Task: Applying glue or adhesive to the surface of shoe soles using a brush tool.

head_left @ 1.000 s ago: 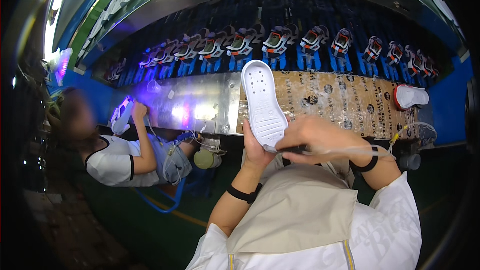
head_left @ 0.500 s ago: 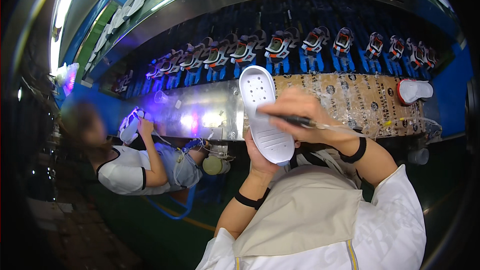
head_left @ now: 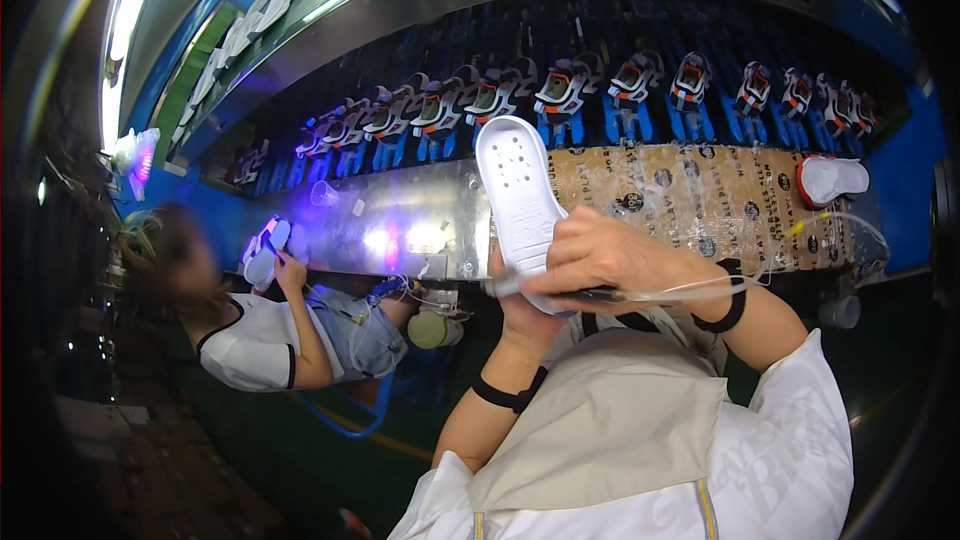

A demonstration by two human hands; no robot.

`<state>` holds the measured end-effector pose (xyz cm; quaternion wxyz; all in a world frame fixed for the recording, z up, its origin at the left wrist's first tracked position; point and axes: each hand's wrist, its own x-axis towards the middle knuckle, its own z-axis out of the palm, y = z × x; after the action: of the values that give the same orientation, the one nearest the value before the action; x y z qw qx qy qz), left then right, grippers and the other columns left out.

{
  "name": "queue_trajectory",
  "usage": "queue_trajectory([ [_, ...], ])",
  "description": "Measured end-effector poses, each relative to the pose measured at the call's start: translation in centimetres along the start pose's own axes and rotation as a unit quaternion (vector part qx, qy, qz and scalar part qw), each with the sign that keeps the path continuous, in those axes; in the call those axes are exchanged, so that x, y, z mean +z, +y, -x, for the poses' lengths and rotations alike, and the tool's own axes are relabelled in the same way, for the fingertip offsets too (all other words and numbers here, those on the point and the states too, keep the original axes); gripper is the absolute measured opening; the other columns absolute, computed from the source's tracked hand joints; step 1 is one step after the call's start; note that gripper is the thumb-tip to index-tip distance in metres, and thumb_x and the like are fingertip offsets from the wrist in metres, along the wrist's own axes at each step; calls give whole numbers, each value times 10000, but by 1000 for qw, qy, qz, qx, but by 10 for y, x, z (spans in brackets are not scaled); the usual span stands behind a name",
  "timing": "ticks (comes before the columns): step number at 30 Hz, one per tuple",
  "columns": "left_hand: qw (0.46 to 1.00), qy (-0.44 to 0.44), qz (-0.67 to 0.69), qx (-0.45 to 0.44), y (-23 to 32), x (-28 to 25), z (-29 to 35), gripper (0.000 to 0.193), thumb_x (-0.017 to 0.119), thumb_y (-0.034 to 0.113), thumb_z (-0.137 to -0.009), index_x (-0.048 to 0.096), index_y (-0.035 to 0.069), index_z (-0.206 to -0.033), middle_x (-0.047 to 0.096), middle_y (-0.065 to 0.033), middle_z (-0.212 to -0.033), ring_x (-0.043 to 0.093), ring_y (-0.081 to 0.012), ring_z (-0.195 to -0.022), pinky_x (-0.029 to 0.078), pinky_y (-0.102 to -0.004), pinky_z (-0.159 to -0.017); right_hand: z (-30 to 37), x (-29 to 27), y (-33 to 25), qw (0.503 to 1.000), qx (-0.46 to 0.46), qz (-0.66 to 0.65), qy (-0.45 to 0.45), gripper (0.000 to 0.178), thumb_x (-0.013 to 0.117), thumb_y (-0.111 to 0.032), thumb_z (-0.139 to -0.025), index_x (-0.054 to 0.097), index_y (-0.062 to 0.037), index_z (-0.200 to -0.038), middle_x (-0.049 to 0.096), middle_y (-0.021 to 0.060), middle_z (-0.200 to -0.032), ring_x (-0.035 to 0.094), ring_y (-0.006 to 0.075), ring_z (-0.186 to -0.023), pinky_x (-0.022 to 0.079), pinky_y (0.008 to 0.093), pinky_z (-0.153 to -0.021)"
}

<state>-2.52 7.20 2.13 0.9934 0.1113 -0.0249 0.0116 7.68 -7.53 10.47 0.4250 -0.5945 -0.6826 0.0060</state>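
Observation:
A white shoe sole (head_left: 515,175) with small holes near its far end stands nearly lengthwise in front of me, its inner side facing up. My left hand (head_left: 530,325) is closed round the sole's near end from below. Over the near half lies my right hand (head_left: 615,255), closed on a brush (head_left: 600,294) with a dark handle and a clear tube trailing off to the right. The brush's tip reaches the sole's left edge near the heel, blurred by motion. My right fingers hide part of the sole.
Several grey, white and orange shoe uppers (head_left: 563,90) stand on blue holders beyond the bench. Brown printed cardboard (head_left: 690,195) covers the bench's right part; bare metal (head_left: 400,230) is at left. A white-and-red shoe piece (head_left: 833,180) lies far right. A co-worker (head_left: 265,335) sits at left holding a shoe.
My right hand has brought the brush from the middle of the sole down toward its near end and left edge. My left hand still holds the sole, now tilted slightly differently.

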Motion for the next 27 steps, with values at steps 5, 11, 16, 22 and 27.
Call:
queue_trajectory([
  [5,997,46,-56,9,4,-2,-2,712,289,603,-1046,409,142,-1575,535,-118,-1506,542,-306,-1368,429,-483,-1168,5,-5,-4,987,93,31,131,355,805,-129,-828,758,-116,-1180,687,52,-913,600,256,-911,431,407,-814],
  [11,996,23,-80,32,18,-9,-4,737,284,618,-1049,415,110,-1567,528,-139,-1510,545,-324,-1357,432,-489,-1163,0,-15,-12,992,-4,-125,-34,416,823,-111,-802,746,-129,-1210,703,34,-1010,631,246,-963,436,402,-831],
  [16,985,111,-109,71,18,14,-10,751,323,629,-1020,432,110,-1551,574,-145,-1451,598,-328,-1287,490,-507,-1093,1,-14,-11,999,30,38,-24,274,788,-136,-890,749,-119,-1161,673,55,-882,612,264,-881,438,398,-821],
  [22,992,76,-84,49,27,38,-12,795,317,705,-980,486,96,-1461,613,-302,-1167,656,-378,-985,582,-485,-868,0,-21,-23,997,13,-71,14,329,798,-133,-869,744,-117,-1193,677,43,-934,617,266,-928,444,438,-870],
  [27,997,-15,-68,-39,42,39,-19,864,317,772,-936,521,77,-1409,613,-283,-1108,629,-376,-891,548,-462,-771,-4,-28,-29,982,-28,-162,-92,342,814,-112,-853,765,-94,-1191,649,30,-852,601,229,-867,435,408,-848],
])
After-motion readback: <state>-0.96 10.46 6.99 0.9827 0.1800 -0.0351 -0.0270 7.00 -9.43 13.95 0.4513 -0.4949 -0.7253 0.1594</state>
